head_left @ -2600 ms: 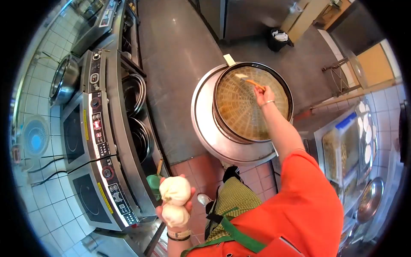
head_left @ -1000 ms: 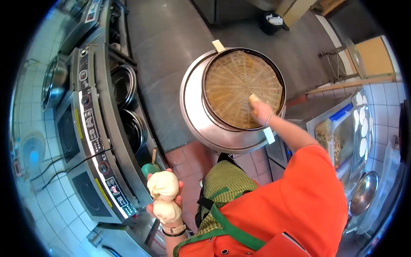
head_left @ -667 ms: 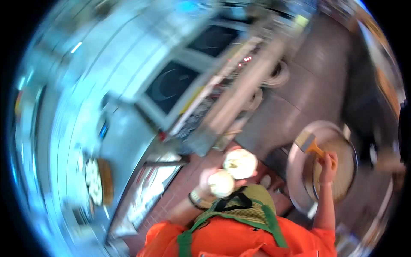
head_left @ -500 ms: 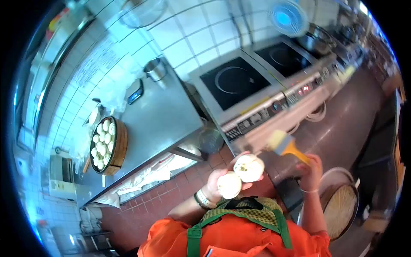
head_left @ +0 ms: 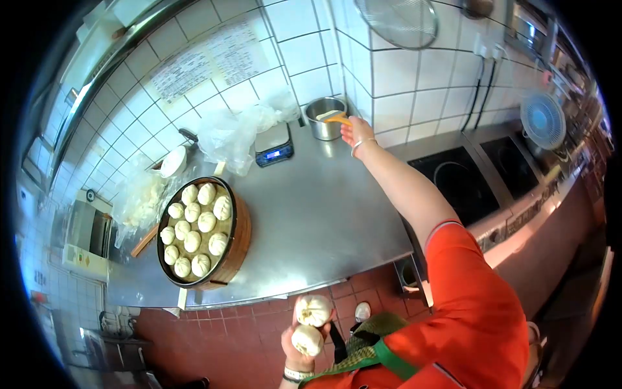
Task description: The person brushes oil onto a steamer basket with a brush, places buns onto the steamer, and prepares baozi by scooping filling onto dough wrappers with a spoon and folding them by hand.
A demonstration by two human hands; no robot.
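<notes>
My left hand (head_left: 293,347) is below the table's front edge and cradles two white buns: a pleated bun (head_left: 314,310) farther out and a second bun (head_left: 307,340) nearer my wrist. My right hand (head_left: 359,133) reaches across the table, holding a brush (head_left: 338,120) by its yellow-orange handle. The brush head is down inside a steel pot (head_left: 325,133), so its bristles are mostly hidden. Left of my hands, a round wooden steamer (head_left: 242,236) on the metal table (head_left: 311,223) holds several pleated buns, spaced apart.
A digital scale (head_left: 275,150) stands left of the pot, beside crumpled plastic bags (head_left: 230,139). Behind the steamer is a white bowl (head_left: 173,161). Induction hobs (head_left: 457,181) and a blue fan (head_left: 543,120) are to the right. A mesh strainer (head_left: 402,23) hangs on the tiled wall.
The view has swung left toward the table. My right hand has carried the brush from the right side over to the pot and lowered its head inside. My left hand still holds both buns.
</notes>
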